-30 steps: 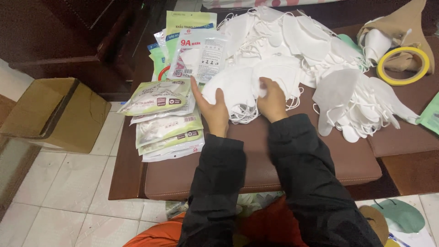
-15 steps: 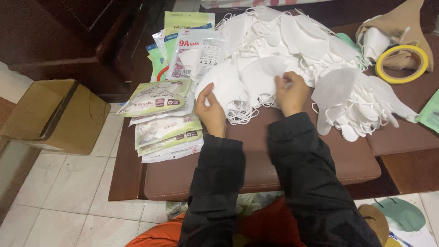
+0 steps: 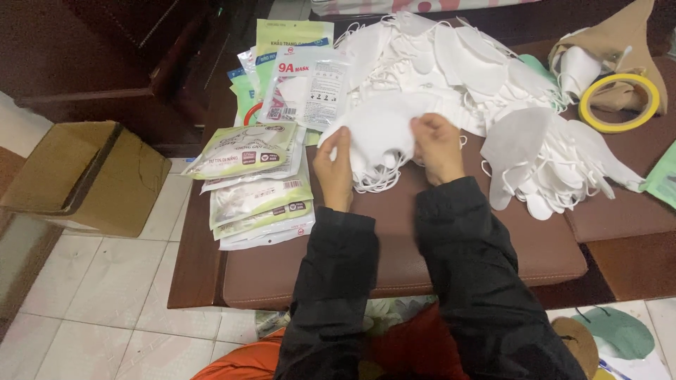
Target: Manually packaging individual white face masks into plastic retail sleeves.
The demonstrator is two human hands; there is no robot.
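A person in dark sleeves works a small stack of white face masks (image 3: 380, 130) near the middle of the brown padded bench (image 3: 394, 260). Left hand (image 3: 333, 169) is closed on the stack's left edge, thumb on top; right hand (image 3: 438, 146) pinches its right side, fingers curled over the top mask. Stack sits w/ its ear loops hanging loose toward the front edge.

Risks, as a judgement: the loops dangle under the stack and lie close to the big loose mask pile (image 3: 493, 84) spread along the back of the bench, so lifting may snag a neighbour and drag extras along. Grip is at the edges only, so the stack could fan out or slip apart, esp. the lower masks. Sealed mask packets (image 3: 257, 183) overhang the left edge of the bench above an open cardboard box (image 3: 84, 176) on the floor; an elbow nudge could tip them off. A yellow tape roll (image 3: 620, 102) lies at the back right corner, well apart.
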